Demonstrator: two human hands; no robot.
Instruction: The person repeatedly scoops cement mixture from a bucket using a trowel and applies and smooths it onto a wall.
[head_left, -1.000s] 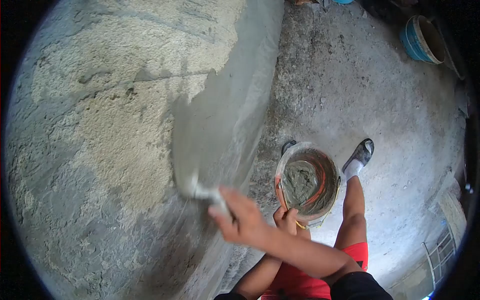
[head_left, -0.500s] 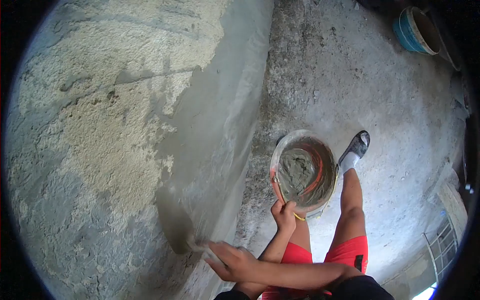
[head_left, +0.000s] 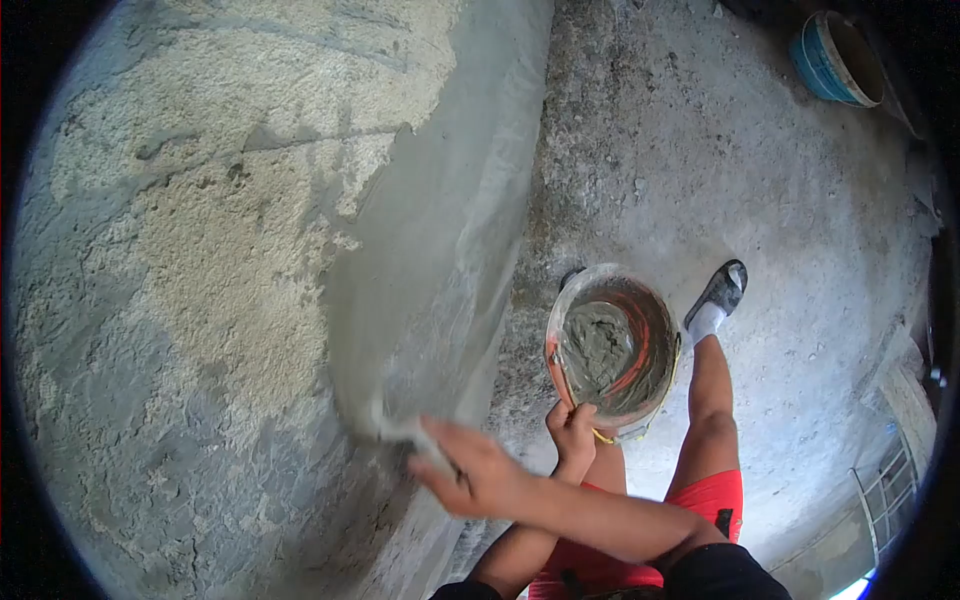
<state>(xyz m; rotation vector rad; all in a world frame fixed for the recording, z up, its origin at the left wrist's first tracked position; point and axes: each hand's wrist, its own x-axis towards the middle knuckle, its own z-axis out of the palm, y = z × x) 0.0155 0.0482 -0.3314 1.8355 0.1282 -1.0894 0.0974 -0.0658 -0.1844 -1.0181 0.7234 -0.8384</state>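
Note:
My right hand (head_left: 474, 468) is closed round the handle of a trowel (head_left: 385, 422), whose blurred blade lies against the wall (head_left: 240, 290). Smooth wet grey mortar (head_left: 420, 250) covers the wall's lower strip, beside rough pale plaster. My left hand (head_left: 573, 436) grips the near rim and yellow handle of an orange bucket (head_left: 555, 360), below my crossing right forearm. Inside the bucket sits thick grey mortar (head_left: 598, 347).
On the concrete floor (head_left: 690, 190), a blue bucket (head_left: 828, 62) stands at the upper right. My foot in a dark slipper (head_left: 722, 290) is right of the orange bucket. A metal frame (head_left: 886, 505) lies at the lower right.
Over the last second the trowel and my right hand went down the wall, then came partway back up. Fresh mortar now covers more of the pale plaster's edge. My left hand keeps its grip.

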